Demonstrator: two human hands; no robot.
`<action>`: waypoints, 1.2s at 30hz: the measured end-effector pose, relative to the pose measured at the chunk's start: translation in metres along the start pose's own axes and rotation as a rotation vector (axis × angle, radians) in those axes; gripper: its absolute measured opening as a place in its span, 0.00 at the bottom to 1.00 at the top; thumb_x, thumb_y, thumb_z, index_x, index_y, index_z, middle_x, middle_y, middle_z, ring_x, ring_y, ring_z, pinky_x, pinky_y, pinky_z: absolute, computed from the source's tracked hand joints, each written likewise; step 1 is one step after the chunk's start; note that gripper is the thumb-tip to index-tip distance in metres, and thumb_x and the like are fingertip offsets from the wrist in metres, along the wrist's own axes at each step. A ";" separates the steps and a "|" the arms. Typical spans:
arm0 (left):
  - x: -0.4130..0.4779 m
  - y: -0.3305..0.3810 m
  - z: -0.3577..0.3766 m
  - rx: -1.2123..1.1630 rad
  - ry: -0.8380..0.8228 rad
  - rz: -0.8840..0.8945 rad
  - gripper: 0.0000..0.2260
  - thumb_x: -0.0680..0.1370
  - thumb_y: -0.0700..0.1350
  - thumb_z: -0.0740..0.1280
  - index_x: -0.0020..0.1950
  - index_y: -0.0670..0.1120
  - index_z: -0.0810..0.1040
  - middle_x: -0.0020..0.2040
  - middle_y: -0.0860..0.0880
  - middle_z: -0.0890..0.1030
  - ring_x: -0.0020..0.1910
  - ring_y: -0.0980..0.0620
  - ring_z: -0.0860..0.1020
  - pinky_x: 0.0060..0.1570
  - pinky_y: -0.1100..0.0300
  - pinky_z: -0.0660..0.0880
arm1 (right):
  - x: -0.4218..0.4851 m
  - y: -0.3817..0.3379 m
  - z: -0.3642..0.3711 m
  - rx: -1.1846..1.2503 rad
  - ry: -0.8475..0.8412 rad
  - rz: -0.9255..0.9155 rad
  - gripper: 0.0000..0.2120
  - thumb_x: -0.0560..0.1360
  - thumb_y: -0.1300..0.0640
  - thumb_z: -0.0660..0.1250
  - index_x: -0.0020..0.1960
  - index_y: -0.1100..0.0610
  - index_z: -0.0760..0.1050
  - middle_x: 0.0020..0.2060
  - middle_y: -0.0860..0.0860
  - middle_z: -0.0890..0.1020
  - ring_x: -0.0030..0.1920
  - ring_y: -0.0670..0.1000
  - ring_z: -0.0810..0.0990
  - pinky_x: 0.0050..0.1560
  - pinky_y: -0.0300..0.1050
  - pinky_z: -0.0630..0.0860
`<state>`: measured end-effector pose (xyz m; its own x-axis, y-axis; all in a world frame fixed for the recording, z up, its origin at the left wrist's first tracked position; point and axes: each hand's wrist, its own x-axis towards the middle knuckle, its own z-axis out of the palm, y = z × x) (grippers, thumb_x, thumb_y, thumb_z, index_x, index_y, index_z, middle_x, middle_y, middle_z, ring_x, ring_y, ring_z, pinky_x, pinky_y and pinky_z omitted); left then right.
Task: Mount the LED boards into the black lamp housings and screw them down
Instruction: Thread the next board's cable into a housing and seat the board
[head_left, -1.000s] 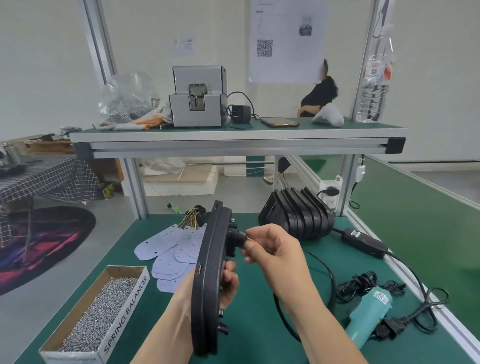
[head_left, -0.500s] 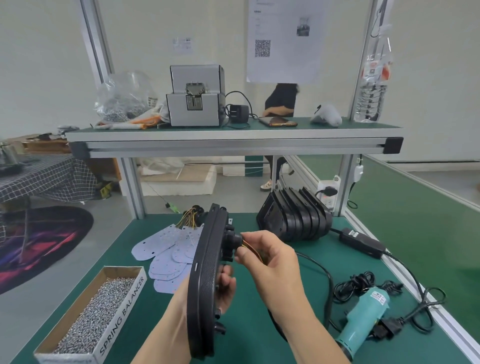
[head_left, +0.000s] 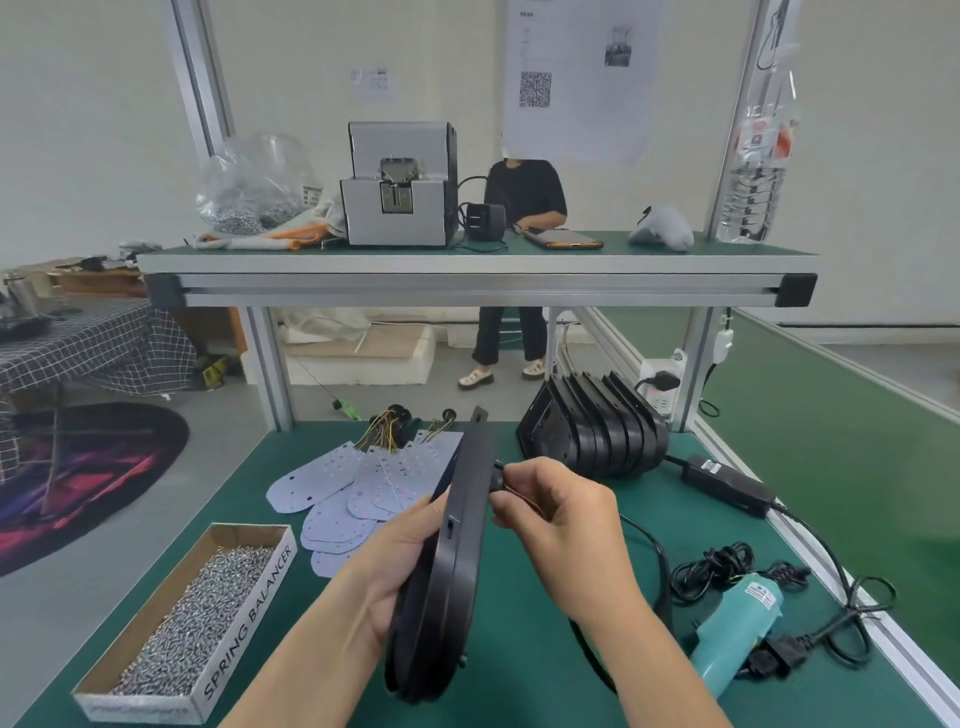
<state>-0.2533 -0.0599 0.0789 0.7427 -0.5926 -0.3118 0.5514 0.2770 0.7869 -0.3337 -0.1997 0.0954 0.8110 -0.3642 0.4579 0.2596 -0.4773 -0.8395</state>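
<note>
The green bench mat (head_left: 249, 478) carries everything we need, and we take the black lamp housing (head_left: 457, 561) held above it as our landmark. Half a second back it stood nearly upright and edge-on; now its top leans away and to the right. The left hand (head_left: 395, 561) grips its lower left rim, thumb on the near face and fingers wrapped behind.

The right hand (head_left: 566, 514) has closed in against the housing's right face. Its fingertips (head_left: 511, 486) pinch the small black plug (head_left: 497, 475) there, and only a short run of orange wire shows, where a longer loop showed before. We judge the lead is nearly drawn through (whether a board already sits inside, we cannot tell).

The loose LED boards (head_left: 353, 483) lie left of the housing and beyond it, and the box of screws (head_left: 208, 608) lower left. The teal screwdriver (head_left: 737, 623) lies lower right and the spare housings (head_left: 597, 431) beyond on the right. Screwing down has not begun.
</note>
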 end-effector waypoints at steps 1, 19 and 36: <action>-0.001 0.001 -0.001 -0.013 -0.016 -0.001 0.06 0.66 0.45 0.71 0.35 0.44 0.86 0.29 0.45 0.75 0.22 0.52 0.73 0.24 0.63 0.75 | 0.001 0.001 0.000 -0.069 -0.006 -0.037 0.13 0.75 0.66 0.73 0.42 0.49 0.80 0.35 0.43 0.84 0.37 0.43 0.84 0.41 0.37 0.79; 0.007 -0.007 -0.025 0.181 -0.007 0.286 0.22 0.67 0.52 0.81 0.57 0.50 0.80 0.54 0.39 0.84 0.48 0.37 0.84 0.44 0.44 0.82 | -0.002 -0.012 -0.008 0.524 -0.416 0.594 0.33 0.65 0.23 0.65 0.56 0.46 0.83 0.49 0.49 0.87 0.49 0.53 0.86 0.54 0.46 0.79; 0.015 -0.010 -0.010 0.601 0.054 0.672 0.12 0.76 0.41 0.74 0.51 0.54 0.76 0.46 0.50 0.84 0.45 0.52 0.84 0.41 0.62 0.80 | 0.006 0.029 0.005 0.486 -0.075 0.389 0.11 0.77 0.69 0.69 0.59 0.67 0.78 0.52 0.60 0.86 0.55 0.62 0.84 0.57 0.55 0.82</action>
<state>-0.2438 -0.0639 0.0613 0.8616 -0.4080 0.3019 -0.2859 0.1014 0.9529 -0.3184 -0.2122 0.0723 0.9241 -0.3725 0.0855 0.1327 0.1030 -0.9858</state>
